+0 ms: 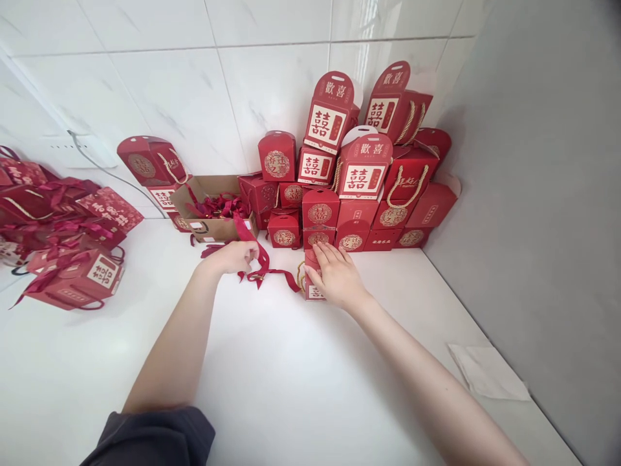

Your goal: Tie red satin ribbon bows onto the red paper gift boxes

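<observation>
My left hand [236, 257] has its fingers curled in a pinch on a dark red ribbon [263, 257]. One end of the ribbon rises into an open cardboard box [208, 230] behind the hand. Its other end trails over the white table towards a small red gift box [313, 285] with a rope handle. On that gift box lies my right hand [337, 277], fingers stretched out and thumb across its front. The hand covers most of the gift box. More red ribbons [220, 207] are heaped inside the cardboard box.
Many red gift boxes [363, 165] are stacked against the tiled wall, right of centre. Ribbon-tied gift boxes [80, 275] stand at the left. A folded white tissue [488, 370] lies by the grey partition [543, 194] at the right. A cable [116, 171] runs down the wall.
</observation>
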Motion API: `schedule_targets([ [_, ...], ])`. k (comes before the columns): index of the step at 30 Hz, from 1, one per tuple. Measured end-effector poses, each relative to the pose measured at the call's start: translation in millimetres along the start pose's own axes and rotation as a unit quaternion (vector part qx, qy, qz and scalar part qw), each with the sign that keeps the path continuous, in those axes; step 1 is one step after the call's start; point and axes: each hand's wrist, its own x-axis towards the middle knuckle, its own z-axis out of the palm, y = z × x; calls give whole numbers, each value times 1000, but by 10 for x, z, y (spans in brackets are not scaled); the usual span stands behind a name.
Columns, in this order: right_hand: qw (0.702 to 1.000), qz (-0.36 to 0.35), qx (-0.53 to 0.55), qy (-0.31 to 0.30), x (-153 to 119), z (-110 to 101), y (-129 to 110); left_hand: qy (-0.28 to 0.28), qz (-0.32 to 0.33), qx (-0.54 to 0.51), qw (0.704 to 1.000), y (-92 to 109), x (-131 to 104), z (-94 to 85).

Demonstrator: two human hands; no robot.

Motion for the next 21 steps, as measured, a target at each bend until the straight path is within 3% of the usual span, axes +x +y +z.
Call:
schedule_targets([
  [3,1000,0,2,-1,3,-1,-2,-9,30,-8,999,32,20,20],
  [6,1000,0,0,-3,4,-6,-5,-42,30,-16,999,9,91,103],
  [9,1000,-1,0,-2,3,-6,-6,-39,26,-36,998,-34,134,146],
  [16,1000,1,-1,-4,0,0,-2,113,45,-144,982,-14,-108,-150],
  [21,1000,3,-3,-4,-6,-10,-9,230,47,-375,897,-59,-240,-320],
])
